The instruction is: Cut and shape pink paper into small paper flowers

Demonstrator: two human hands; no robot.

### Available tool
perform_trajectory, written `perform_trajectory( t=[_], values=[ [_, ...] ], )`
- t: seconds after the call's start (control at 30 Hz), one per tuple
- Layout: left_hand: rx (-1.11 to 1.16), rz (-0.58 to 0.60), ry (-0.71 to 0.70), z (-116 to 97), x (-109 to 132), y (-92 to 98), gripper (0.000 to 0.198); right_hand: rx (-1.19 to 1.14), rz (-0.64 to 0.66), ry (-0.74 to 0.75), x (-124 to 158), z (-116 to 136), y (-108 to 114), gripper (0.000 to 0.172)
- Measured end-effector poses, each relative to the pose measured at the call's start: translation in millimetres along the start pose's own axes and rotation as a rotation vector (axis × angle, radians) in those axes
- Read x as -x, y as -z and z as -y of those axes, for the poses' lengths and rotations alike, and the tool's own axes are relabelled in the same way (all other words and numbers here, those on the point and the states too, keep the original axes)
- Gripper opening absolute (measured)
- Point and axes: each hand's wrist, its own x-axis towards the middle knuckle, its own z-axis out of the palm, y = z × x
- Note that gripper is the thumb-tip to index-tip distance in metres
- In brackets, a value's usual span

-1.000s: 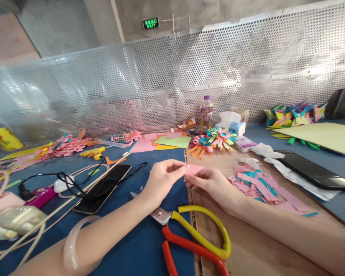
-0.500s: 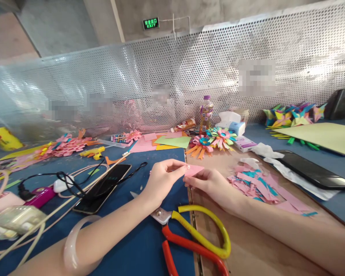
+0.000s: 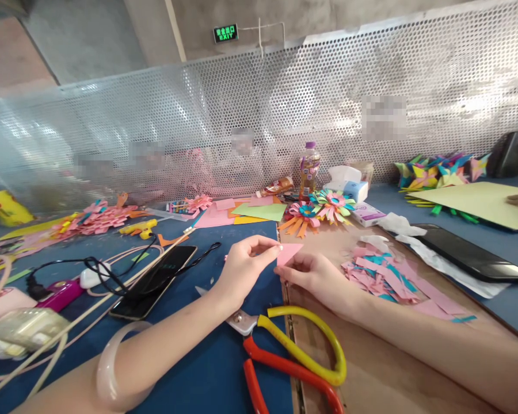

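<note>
A small pink paper piece point(image 3: 290, 252) is held between both my hands over the middle of the table. My left hand point(image 3: 242, 267) pinches its left edge with thumb and forefinger. My right hand point(image 3: 317, 275) grips it from below on the right, fingers curled. Scissors with yellow and red handles point(image 3: 297, 356) lie on the table just under my forearms. A pale bangle sits on my left wrist.
A black phone point(image 3: 155, 282) with cables lies left of my hands. Pink and teal paper scraps point(image 3: 384, 276) are piled to the right, beside another black phone point(image 3: 470, 259). Paper flowers point(image 3: 323, 208), a bottle point(image 3: 309, 169) and coloured sheets stand further back before a perforated metal screen.
The pink piece has been tipped up slightly between my fingers; both hands stay almost where they were.
</note>
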Motion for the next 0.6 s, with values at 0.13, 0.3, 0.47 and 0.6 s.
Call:
perform_trajectory(
  t=[0.13,0.3,0.47,0.6],
  values=[
    [0.025,-0.005,0.007,1.1,-1.2,-0.1,0.014,-0.048,0.038,0.032,-1.0,-2.3,-0.6,0.029],
    [0.061,-0.062,0.054,2.5,-3.7,0.0,0.014,-0.183,0.020,0.006,-0.4,-2.1,-2.1,0.025],
    [0.128,-0.071,0.091,6.8,-6.9,2.1,0.017,-0.359,-0.066,-0.049,-2.5,-3.6,-1.5,0.021],
    [0.149,-0.064,0.114,8.0,-8.0,2.4,0.017,-0.381,-0.079,-0.054,-3.9,-3.2,-1.6,0.025]
  ],
)
